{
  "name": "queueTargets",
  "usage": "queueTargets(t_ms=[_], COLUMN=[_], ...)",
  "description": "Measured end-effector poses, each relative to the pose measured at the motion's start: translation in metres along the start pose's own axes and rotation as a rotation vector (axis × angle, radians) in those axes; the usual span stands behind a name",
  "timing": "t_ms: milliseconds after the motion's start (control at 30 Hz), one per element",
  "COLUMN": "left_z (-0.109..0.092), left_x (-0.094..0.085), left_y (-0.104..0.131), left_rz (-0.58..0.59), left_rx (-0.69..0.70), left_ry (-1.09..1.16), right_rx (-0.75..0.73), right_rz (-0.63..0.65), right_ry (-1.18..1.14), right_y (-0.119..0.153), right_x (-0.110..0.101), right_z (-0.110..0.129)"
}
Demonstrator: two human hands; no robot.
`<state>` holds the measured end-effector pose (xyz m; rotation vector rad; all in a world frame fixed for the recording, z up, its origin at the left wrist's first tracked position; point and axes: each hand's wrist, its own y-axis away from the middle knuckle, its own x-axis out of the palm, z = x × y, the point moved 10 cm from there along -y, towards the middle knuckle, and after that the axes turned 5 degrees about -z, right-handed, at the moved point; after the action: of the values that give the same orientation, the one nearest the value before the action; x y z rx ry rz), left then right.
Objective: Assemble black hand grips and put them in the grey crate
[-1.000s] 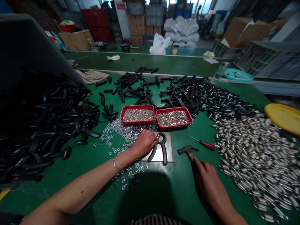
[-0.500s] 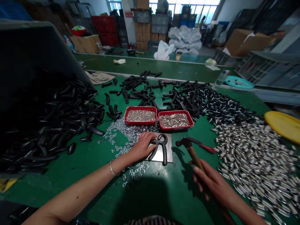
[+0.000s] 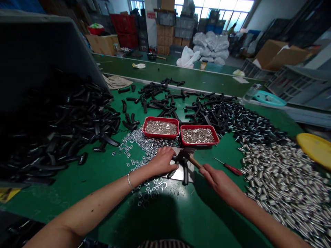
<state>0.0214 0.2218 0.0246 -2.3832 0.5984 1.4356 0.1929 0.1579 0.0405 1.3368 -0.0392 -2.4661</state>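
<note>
My left hand (image 3: 164,161) is closed on a black spring clamp (image 3: 185,172), pressing it flat on a metal plate (image 3: 191,168). The clamp's two handles point towards me. Wrapped round the wooden handle of a hammer (image 3: 195,162) is my right hand (image 3: 212,176). The dark hammer head lies over the upper part of the clamp and hides it; whether they touch, I cannot tell. A red-handled screwdriver (image 3: 232,169) lies right of the plate.
Two red trays (image 3: 160,135) of small metal parts stand behind the plate. Metal rings (image 3: 139,143) are scattered at left. Black handles (image 3: 85,120) spill from a dark bin (image 3: 46,20). Springs (image 3: 281,175) are heaped at right, near a yellow lid (image 3: 314,146).
The hammer has come down and left from beside the plate onto the clamp's upper part. The screwdriver's shaft now shows. My left hand still holds the clamp; the whole view has shifted slightly.
</note>
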Motion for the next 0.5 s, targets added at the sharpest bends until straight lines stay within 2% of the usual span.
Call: queueTargets(t_ms=[100, 233, 367, 500], left_z=[0.0, 0.0, 0.0, 0.0], left_x=[0.0, 0.0, 0.003, 0.003], left_y=[-0.001, 0.0, 0.001, 0.001], left_rz=[0.018, 0.037, 0.042, 0.033], left_rx=[-0.005, -0.017, -0.011, -0.018], left_ry=[0.004, -0.005, -0.031, -0.033], right_rx=[0.026, 0.019, 0.017, 0.009], right_rz=[-0.047, 0.04, -0.101, 0.0], right_ry=[0.049, 0.025, 0.047, 0.052], right_y=[-0.002, -0.012, -0.034, -0.038], right_x=[-0.004, 0.0, -0.024, -0.018], right_z=[-0.002, -0.004, -0.012, -0.016])
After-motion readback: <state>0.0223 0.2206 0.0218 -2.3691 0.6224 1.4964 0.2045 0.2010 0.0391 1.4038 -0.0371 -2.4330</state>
